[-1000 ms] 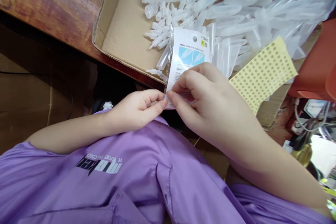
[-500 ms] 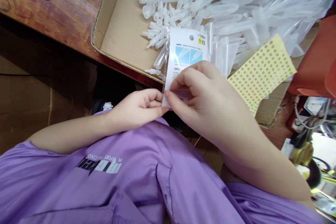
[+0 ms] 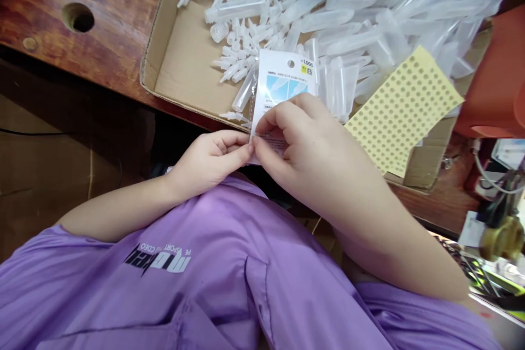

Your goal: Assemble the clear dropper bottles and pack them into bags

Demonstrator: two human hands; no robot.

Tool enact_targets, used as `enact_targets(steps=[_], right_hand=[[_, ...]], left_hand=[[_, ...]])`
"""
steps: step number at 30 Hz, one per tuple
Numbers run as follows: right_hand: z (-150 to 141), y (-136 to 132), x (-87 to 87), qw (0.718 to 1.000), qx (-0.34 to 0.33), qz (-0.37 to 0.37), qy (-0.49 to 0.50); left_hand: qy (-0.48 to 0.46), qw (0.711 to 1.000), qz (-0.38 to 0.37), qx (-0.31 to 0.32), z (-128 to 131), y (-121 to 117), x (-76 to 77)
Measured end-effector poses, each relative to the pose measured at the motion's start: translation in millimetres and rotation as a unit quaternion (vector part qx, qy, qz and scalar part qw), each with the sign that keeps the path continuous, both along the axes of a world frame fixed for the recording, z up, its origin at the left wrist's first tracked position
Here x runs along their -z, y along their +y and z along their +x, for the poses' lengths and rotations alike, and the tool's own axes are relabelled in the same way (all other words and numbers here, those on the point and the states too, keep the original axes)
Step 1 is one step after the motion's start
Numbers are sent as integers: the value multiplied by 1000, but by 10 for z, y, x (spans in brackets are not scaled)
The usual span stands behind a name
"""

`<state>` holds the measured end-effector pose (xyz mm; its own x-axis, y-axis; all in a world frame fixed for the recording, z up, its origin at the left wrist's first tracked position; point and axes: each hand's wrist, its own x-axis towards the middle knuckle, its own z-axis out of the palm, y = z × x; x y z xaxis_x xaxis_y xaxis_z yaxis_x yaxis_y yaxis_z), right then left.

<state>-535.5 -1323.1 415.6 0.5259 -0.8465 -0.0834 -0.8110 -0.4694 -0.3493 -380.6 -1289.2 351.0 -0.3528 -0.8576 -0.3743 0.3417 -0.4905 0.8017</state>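
Packet Held at Near Corner

We pinch the packet's near-left corner narrowly with our left hand. We keep our right hand curled over the printed face, thumb and forefinger drawn close; whether they grip, we cannot tell. The packet overlaps, in our view, the near edge of the cardboard box of translucent bottles on the worktop.

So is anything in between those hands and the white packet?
Nothing visible: the left hand and right hand both touch the white packet near its lower left corner. The yellow dotted sheet lies farther right, not between.
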Motion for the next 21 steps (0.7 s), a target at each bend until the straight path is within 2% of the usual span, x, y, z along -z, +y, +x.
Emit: enact_targets(steps=[9,11,14,16,18,20,21], right_hand=[[13,11,44,1000,2,-29,0],[-12,-2,19,1000,-1,-15,-17],[-83,-21,-128,997,1,47,-67],[-175,-21,-257,990,32,73,-115],[-320,-1,-343,982,109,55,-146],[-513,42,-342,975,157,27,-152],[-616,75,-307,977,146,27,-153]], left_hand=[[6,999,47,11,-5,-15,-26],[9,999,45,1,-5,-23,-31],[-18,999,41,-1,5,-28,-43],[-36,998,44,4,18,-24,-49],[-30,998,53,6,35,-13,-43],[-5,998,61,3,53,3,-25],[7,998,64,3,62,11,-13]])
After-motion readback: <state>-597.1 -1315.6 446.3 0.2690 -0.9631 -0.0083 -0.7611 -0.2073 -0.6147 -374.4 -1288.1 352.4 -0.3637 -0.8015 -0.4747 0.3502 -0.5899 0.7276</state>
